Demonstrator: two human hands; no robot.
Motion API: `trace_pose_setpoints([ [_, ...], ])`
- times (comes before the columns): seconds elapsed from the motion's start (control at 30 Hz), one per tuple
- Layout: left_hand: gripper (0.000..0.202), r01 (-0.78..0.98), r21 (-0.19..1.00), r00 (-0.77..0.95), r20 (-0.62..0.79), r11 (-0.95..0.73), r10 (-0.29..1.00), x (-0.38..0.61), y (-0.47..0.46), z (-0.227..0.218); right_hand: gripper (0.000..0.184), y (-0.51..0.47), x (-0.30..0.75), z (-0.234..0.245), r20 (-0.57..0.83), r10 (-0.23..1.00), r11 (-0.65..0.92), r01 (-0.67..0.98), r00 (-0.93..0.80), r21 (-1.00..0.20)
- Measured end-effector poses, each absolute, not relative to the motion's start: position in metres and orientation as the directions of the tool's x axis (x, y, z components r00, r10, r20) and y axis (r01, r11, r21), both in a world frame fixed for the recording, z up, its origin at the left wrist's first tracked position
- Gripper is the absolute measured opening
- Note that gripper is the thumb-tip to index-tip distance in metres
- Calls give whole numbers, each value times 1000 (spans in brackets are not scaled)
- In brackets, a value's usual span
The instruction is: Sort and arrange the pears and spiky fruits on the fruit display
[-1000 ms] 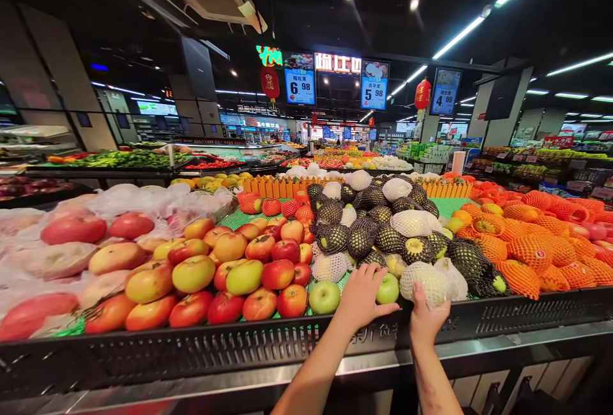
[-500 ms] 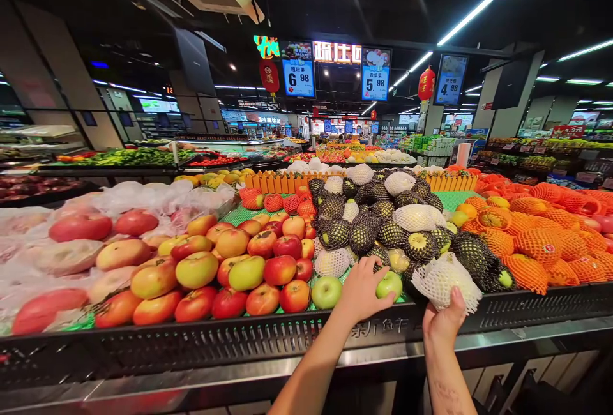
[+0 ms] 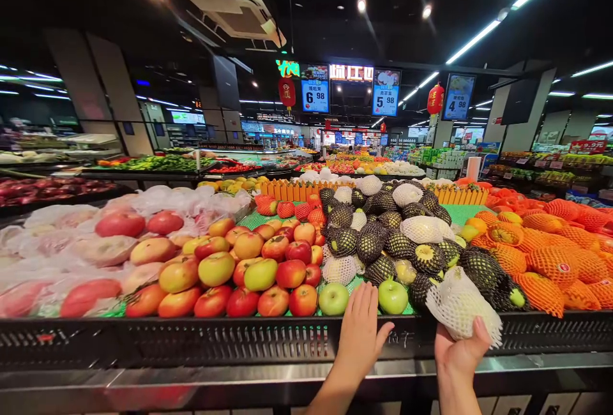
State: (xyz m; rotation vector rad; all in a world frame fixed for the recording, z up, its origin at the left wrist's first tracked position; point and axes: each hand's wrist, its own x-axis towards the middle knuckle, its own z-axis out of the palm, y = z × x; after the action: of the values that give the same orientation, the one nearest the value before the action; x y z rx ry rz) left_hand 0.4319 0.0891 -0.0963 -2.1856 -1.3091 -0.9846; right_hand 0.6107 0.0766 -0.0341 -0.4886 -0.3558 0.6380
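Note:
My right hand (image 3: pixel 462 354) is closed around a fruit wrapped in white foam netting (image 3: pixel 460 305), holding it just over the front rail of the display. My left hand (image 3: pixel 360 331) lies open and flat, fingers together, on the black front edge of the fruit stand (image 3: pixel 191 338). Its fingertips sit between two bare green apples (image 3: pixel 333 298) (image 3: pixel 393 295). Behind them rises a heap of green apples in black netting (image 3: pixel 378 236), with a few in white netting (image 3: pixel 423 228).
Red and yellow apples (image 3: pixel 249 271) fill the stand to the left, with bagged fruit (image 3: pixel 119 236) further left. Fruit in orange netting (image 3: pixel 550 262) lies to the right. Price signs (image 3: pixel 315 94) hang overhead; more produce stands stretch behind.
My right hand has lifted the white-netted fruit off the pile and drawn it toward me. My left hand has let go of a green apple and pulled back to the stand's edge.

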Motion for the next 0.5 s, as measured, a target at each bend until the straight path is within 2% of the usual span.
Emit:
trace_pose_setpoints([
  [0.07, 62, 842, 88, 337, 686, -533, 645, 425, 83, -94, 67, 68, 610, -32, 159, 675, 670, -508, 720, -542],
  [0.17, 56, 716, 364, 324, 584, -596, 745, 414, 70, -85, 70, 59, 610, -41, 170, 748, 602, -548, 641, -581],
  [0.27, 54, 476, 672, 269, 503, -567, 821, 408, 51, -81, 73, 53, 612, -67, 181, 824, 495, -526, 537, -692],
  [0.33, 54, 287, 777, 262, 499, -560, 826, 409, 38, -83, 76, 49, 612, -83, 162, 857, 418, -475, 490, -775],
  [0.4, 63, 49, 853, 292, 486, -520, 824, 415, 27, -87, 80, 43, 607, -89, 278, 867, 432, -346, 414, -833],
  [0.47, 84, -260, 899, 330, 425, -351, 843, 424, 18, -88, 81, 37, 598, -84, 500, 835, 538, -149, 230, -830],
  [0.5, 96, -408, 882, 346, 389, -236, 854, 429, 15, -88, 79, 35, 594, -80, 592, 799, 599, -50, 106, -799],
])
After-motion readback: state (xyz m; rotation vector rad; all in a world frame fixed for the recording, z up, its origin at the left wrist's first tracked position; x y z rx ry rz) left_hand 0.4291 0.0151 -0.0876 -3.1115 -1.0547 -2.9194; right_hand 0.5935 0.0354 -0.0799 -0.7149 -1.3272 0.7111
